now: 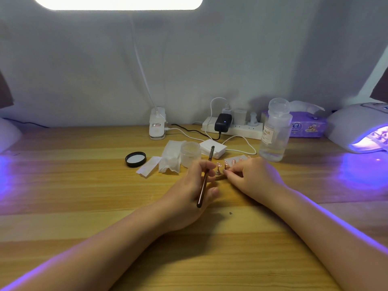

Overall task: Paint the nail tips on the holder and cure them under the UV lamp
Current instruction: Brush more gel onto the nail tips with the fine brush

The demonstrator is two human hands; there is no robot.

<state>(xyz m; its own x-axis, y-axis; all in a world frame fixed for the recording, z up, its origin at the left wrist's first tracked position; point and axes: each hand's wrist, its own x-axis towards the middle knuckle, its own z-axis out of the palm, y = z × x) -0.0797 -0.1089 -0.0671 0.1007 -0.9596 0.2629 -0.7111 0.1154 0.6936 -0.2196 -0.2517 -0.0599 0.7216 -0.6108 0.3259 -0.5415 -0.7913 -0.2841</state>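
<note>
My left hand [190, 192] grips the brush [205, 177], bristles up. My right hand [249, 177] pinches a nail tip [226, 164] on the holder [219, 172], fingers curled. More tips sit just behind. The UV lamp [357, 129] glows at the bench's [84, 185] far right. Risk: wet polish smears under my fingertips, or the small holder tips over.

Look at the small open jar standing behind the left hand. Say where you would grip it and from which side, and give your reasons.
Grip the jar round its straight side wall, probably coming from above and the left. It stands upright with its mouth open, its lid lying off to the left. A brush in the left hand crosses its right front, and a folded wipe leans close on its left.
</note>
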